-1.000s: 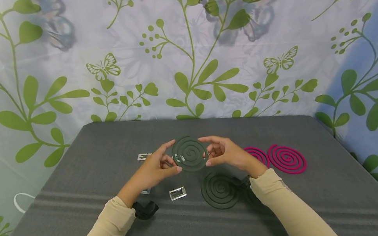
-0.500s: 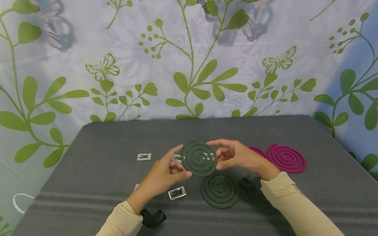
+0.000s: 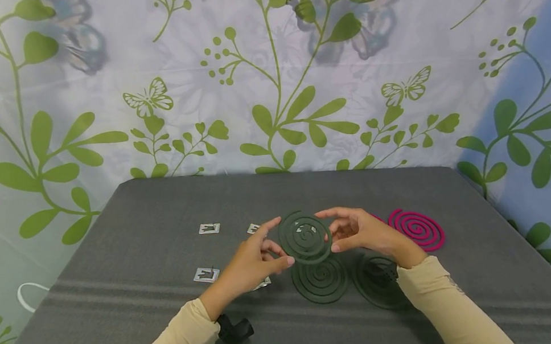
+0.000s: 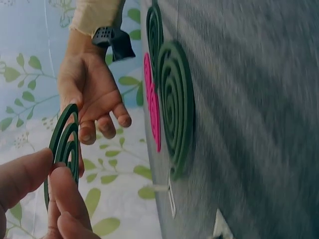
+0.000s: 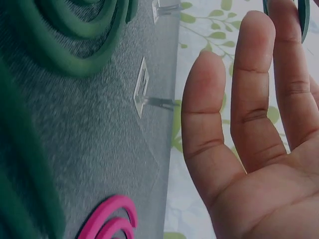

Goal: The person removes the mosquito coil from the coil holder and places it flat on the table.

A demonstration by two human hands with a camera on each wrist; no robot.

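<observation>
A dark green mosquito coil (image 3: 306,237) is held up off the table between both hands, its flat face toward the head camera. My left hand (image 3: 253,262) pinches its left edge; the left wrist view shows thumb and finger on the coil (image 4: 64,149). My right hand (image 3: 365,232) grips the right edge between thumb and index finger. Its other fingers, in the right wrist view, are loosely bent beside the coil's edge (image 5: 303,20). Just below, a second green coil (image 3: 322,282) lies on the table. Another green coil (image 3: 378,291) lies partly hidden under the right wrist.
A pink mosquito coil (image 3: 417,229) lies right of the right hand, which mostly hides another pink one. Small metal coil stands lie at left, one farther back (image 3: 209,228), another nearer (image 3: 206,274). The grey table (image 3: 156,209) ends at a patterned cloth (image 3: 215,105).
Both hands have moved right and down in the head view with the green coil between them. Stands at the left, covered by the left arm before, now show. The coils on the table stay put.
</observation>
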